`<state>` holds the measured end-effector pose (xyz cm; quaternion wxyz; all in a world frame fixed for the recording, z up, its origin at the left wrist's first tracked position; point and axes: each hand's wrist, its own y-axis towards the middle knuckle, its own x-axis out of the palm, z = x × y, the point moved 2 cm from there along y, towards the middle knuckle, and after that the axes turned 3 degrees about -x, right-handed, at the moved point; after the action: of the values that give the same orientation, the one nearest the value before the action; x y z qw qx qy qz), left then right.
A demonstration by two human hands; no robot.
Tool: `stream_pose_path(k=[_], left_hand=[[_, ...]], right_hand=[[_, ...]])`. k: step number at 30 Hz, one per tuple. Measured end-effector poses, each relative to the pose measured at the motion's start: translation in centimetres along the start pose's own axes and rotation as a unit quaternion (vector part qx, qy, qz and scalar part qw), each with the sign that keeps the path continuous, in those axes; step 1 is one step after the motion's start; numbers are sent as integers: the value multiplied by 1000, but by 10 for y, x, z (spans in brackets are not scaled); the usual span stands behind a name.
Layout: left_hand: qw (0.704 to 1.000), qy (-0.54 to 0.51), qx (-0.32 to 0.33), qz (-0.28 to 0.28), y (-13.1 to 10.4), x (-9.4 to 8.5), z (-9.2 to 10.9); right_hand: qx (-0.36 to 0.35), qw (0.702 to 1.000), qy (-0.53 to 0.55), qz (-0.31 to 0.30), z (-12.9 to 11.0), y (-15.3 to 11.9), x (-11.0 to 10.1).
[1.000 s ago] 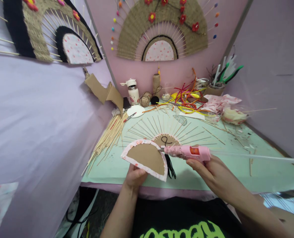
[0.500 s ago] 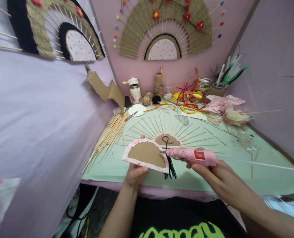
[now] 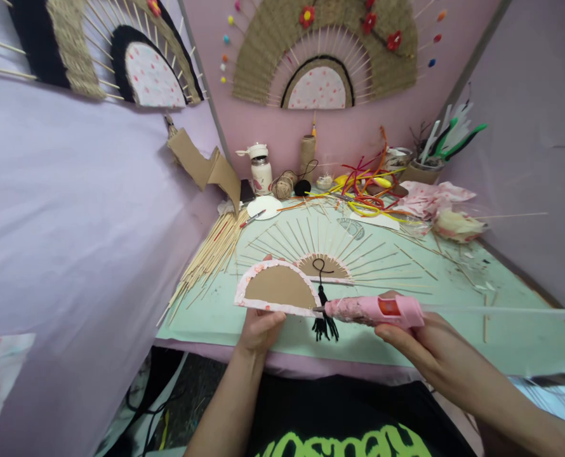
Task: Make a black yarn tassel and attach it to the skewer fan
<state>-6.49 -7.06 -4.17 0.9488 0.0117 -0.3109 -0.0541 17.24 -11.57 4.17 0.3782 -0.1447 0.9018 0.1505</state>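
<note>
My left hand (image 3: pixel 262 329) grips a half-round cardboard piece (image 3: pixel 280 287) by its lower edge, thumb in front and fingers behind. Pink-and-white spotted fabric is folded over the piece's rim. In my right hand (image 3: pixel 420 333) is a pink glue gun (image 3: pixel 375 311) with a long clear glue stick out of its back. Its nozzle points left at the cardboard piece's lower right corner. Behind lies a fan frame of thin sticks spread from a second half-round cardboard base (image 3: pixel 327 268). A black tassel (image 3: pixel 325 317) with a looped cord hangs over that base, partly behind the nozzle.
Loose bamboo sticks (image 3: pixel 211 257) lie along the table's left side. At the back stand a white bottle (image 3: pixel 261 168), twine balls (image 3: pixel 284 184), coloured pipe cleaners (image 3: pixel 365 206) and a pot (image 3: pixel 423 170) with green-handled pliers. Crumpled spotted fabric (image 3: pixel 430 198) lies at right. Finished fans (image 3: pixel 318 89) hang on the walls.
The glue gun's nozzle has moved down along the right rim of the cardboard piece to its lower corner. The piece's right end has come up a little, and the camera view has shifted slightly.
</note>
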Motion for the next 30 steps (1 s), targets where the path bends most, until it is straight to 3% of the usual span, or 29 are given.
stream_pose_path(k=[13,23,30], left_hand=[[1000,-11,13,13,1,0,2],[1000,-6,-1,-17,-1,-1,-1],[997,30,10,-73,-4,-1,-1]], right_hand=[[7,1000,-16,-6,2,0,-3],[-4,1000,-11,16,-3,1,-4],[-33,999,8,-21,-16,5,2]])
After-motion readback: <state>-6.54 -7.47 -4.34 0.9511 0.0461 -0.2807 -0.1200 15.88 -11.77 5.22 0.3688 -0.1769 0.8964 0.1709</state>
